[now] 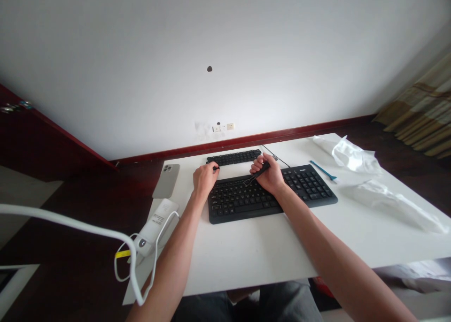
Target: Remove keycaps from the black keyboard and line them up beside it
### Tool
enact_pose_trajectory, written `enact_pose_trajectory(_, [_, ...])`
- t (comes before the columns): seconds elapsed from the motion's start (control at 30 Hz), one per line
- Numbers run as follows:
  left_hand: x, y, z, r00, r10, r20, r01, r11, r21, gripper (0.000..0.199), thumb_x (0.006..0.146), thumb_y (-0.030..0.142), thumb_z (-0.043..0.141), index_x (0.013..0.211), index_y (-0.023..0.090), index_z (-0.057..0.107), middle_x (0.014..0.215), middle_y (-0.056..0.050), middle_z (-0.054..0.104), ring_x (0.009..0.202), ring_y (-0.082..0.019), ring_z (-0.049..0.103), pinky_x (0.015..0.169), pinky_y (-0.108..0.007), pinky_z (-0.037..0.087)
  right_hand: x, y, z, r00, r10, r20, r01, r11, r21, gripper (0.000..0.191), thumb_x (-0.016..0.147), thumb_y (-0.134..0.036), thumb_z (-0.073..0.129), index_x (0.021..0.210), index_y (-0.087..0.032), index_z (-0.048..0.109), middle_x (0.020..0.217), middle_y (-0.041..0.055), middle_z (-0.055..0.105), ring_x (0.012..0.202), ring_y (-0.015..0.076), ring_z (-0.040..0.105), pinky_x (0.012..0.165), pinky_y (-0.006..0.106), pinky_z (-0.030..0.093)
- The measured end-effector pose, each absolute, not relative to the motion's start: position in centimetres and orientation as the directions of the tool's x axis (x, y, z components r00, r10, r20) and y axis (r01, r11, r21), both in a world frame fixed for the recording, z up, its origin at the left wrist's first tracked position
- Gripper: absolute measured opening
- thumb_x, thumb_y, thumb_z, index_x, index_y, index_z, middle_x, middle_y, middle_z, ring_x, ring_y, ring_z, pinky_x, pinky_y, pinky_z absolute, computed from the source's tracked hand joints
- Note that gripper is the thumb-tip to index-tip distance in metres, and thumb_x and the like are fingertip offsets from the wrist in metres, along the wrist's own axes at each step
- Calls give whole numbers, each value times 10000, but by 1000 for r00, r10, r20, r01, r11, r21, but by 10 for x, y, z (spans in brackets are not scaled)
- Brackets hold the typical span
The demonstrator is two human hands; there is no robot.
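Note:
A black keyboard (243, 208) lies on the white table. Over its middle, my right hand (269, 174) is closed around the dark handle of a wire keycap puller (260, 170). The puller's thin wire loops point left, just above the keys. Near the keyboard's upper left corner, my left hand (205, 177) pinches a small black keycap (215, 168), partly hidden by the fingers. Behind both hands is a block of black keycaps in rows (234, 157), its right end near my right hand.
A teal brush (323, 171) lies right of the keyboard, with crumpled white plastic bags (355, 155) beyond. At the table's left edge are a phone (166, 181) and a white power strip (158, 221). A white cable (77, 226) loops across the lower left. A black cord runs behind the keyboard.

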State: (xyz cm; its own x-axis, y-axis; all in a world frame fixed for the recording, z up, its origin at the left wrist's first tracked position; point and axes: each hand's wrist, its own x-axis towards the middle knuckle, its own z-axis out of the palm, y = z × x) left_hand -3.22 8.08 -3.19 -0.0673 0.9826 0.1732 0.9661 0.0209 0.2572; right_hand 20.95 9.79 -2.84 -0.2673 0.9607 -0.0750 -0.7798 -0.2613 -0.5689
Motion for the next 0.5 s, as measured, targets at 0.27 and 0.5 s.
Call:
enact_pose_trajectory(0.27, [-33,84,-35,-91,982,167,964,45,263,230,975,351,631,1195,331,695,935,-18,788,908,-231,724,801,-308,483,210,99,-30,-275,959,-64,-790,-263,-553,344,903,-339,694,691,-227,448,615,-44,332,544,124,366,532,256,419])
enact_pose_trajectory(0.5, [-36,79,-35,-105,980,167,956,54,288,213,960,359,662,1171,328,667,931,2,768,892,-222,714,771,-300,465,210,98,-30,-269,961,-67,-783,-259,-566,354,904,-352,696,694,-231,438,613,-45,343,541,126,377,534,264,421])
